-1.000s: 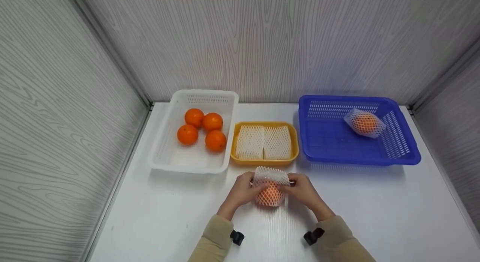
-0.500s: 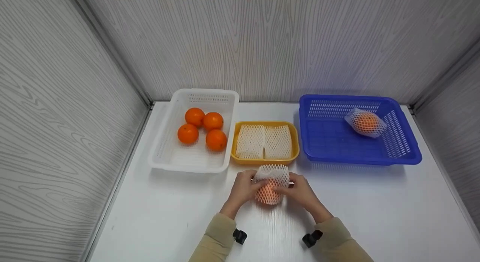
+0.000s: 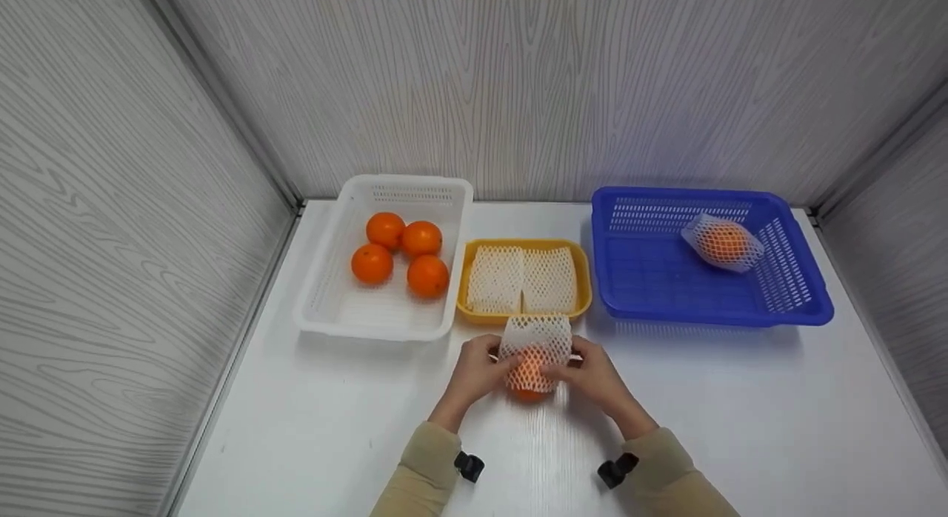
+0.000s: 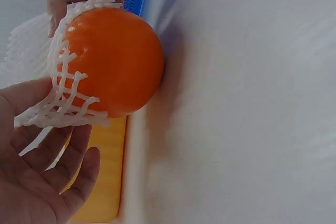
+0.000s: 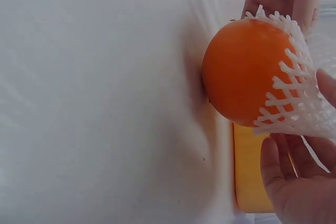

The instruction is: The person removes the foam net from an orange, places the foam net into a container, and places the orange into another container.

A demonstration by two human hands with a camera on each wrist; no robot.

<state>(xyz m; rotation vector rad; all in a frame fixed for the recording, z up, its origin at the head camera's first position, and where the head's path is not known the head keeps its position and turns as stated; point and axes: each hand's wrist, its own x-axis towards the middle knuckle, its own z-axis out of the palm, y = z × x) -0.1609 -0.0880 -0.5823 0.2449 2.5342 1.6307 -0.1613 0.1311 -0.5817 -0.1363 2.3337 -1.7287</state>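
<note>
An orange (image 3: 529,395) stands on the white table between my hands, partly inside a white foam net sleeve (image 3: 538,332). Its near side is bare, as the left wrist view shows on the orange (image 4: 118,61). My left hand (image 3: 476,369) pinches the sleeve's left side, with the thumb on the mesh over the fruit. From the right, my right hand (image 3: 592,372) pinches the other side in the same way. In the right wrist view the sleeve's open rim (image 5: 286,93) runs round the orange. The sleeve's far end stretches beyond the fruit toward the yellow tray.
Behind the hands sits a yellow tray (image 3: 463,309) with flat foam net sleeves (image 3: 548,280). A white basket (image 3: 370,332) at left holds several oranges (image 3: 427,276). At right, a blue basket (image 3: 652,309) contains a netted orange (image 3: 724,244). Walls (image 3: 474,95) close off the back and sides.
The foam net sleeve has shifted away from the person, so more of the orange's near side shows bare. Both hands have kept their hold on the sleeve. The baskets have not moved.
</note>
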